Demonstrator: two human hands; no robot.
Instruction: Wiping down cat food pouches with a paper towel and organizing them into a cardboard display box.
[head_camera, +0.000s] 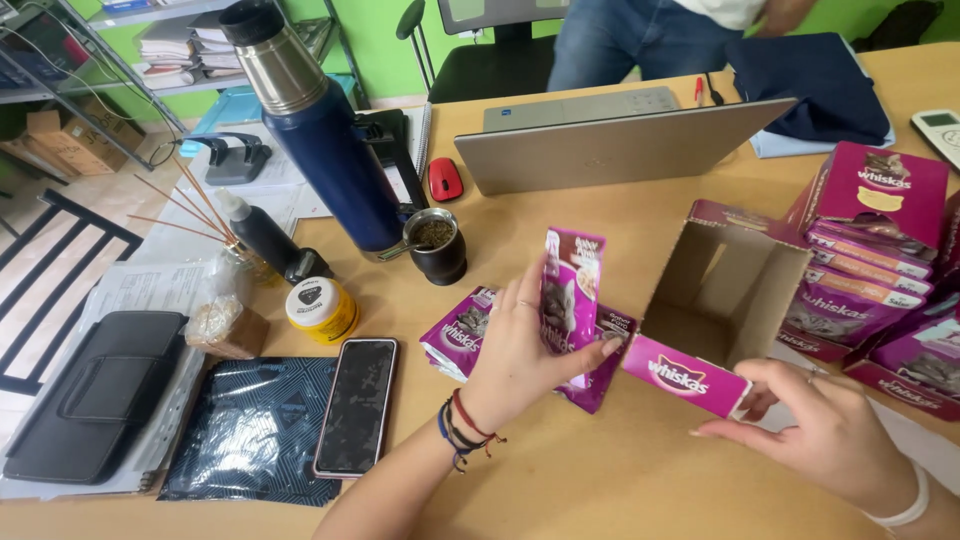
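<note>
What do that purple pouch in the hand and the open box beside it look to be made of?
The pouch in the left hand looks like glossy plastic or foil film: it shines and bends. The open box under the right hand seems cardboard: dull brown inside, printed purple outside.

Left hand (520, 350) gripping purple pouch (570, 290)

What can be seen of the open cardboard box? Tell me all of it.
The open cardboard box is purple outside and plain brown inside, and looks empty. It lies tipped on the wooden table with its mouth towards the camera, flaps spread. The right hand holds its near purple flap. A stack of purple pouches stands just to its right.
</note>
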